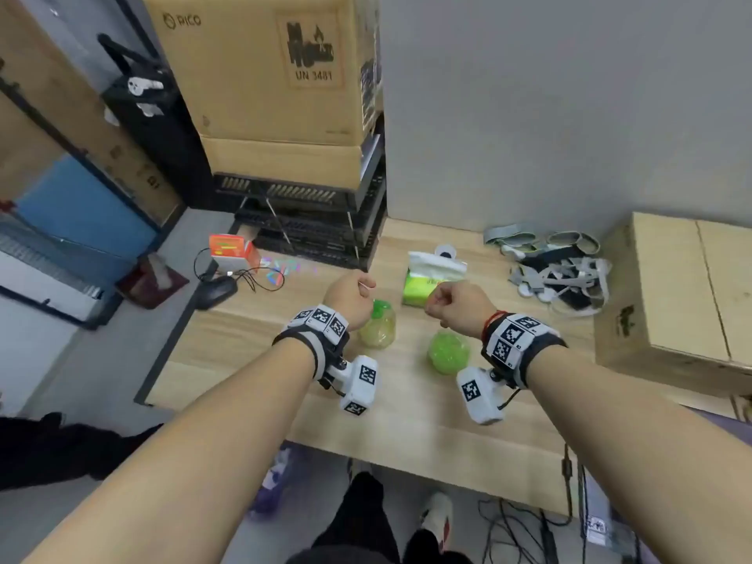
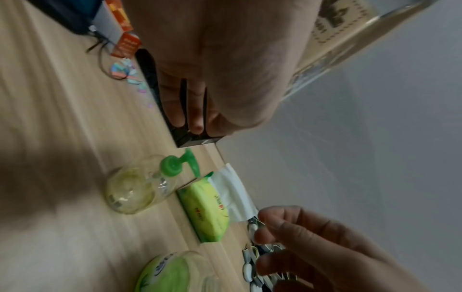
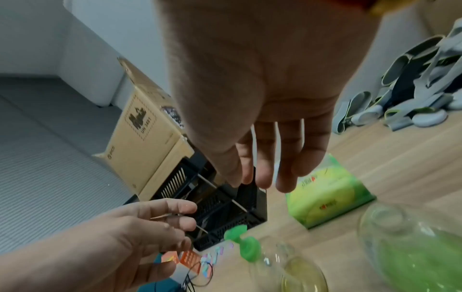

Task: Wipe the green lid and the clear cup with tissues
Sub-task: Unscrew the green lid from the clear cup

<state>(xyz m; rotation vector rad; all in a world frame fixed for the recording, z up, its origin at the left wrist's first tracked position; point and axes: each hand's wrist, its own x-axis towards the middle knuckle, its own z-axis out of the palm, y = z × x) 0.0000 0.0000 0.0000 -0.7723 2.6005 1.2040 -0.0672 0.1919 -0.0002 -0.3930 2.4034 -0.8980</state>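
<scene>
- Your left hand (image 1: 350, 294) hovers above the wooden table (image 1: 252, 360), fingers loosely curled; it seems to pinch a thin stick-like thing, too small to identify.
- Your right hand (image 1: 455, 305) hovers level with it, a gap of open air between the two. Its fingers hang relaxed and slightly bent, holding nothing.
- Just below and beside your left hand stands a clear bottle (image 2: 140, 187) with yellowish liquid low inside. Its green lid (image 2: 172, 165) is a flip cap, open, the flap tilted away from the neck.
- Directly beneath your right wrist lies the clear cup (image 1: 449, 352), a see-through rounded piece with bright green showing through it. Whether it lies on its side or upside down, you cannot tell.
- Bottle and cup sit near each other but apart, bare wood between them.
- Just beyond your right hand's fingertips lies the green tissue pack (image 1: 425, 289), a white tissue (image 2: 235, 193) sticking up from its top.
- Past your left hand, black crates (image 1: 309, 221) under cardboard boxes (image 1: 264, 75) wall off the table's far left.
- Further right of your right hand sits a tangle of grey straps (image 1: 557, 266), then a cardboard box (image 1: 687, 291).
- The table's near edge runs below your forearms, with bare wood between it and the cup.
</scene>
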